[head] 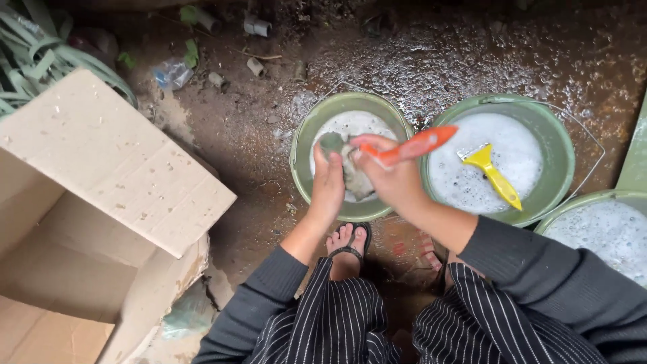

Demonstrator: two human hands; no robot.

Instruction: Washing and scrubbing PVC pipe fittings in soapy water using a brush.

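Observation:
My left hand (328,185) holds a small greenish-grey object (335,143) over a green bucket (303,145) of soapy water. My right hand (391,176) grips an orange-handled brush (418,144) and presses it against that object, with a pale wet piece (356,179) between the hands. A second green bucket (559,145) full of foam sits to the right, and a yellow scraper (497,176) floats in it. My feet in dark sandals (349,246) rest on the wet ground below the buckets.
An open cardboard box (101,175) stands at the left. A third foamy bucket (600,229) shows at the right edge. Wet brown ground (431,61) carries litter, a crushed plastic bottle (172,73) and pipe bits (257,27). Green strips (30,61) lie at top left.

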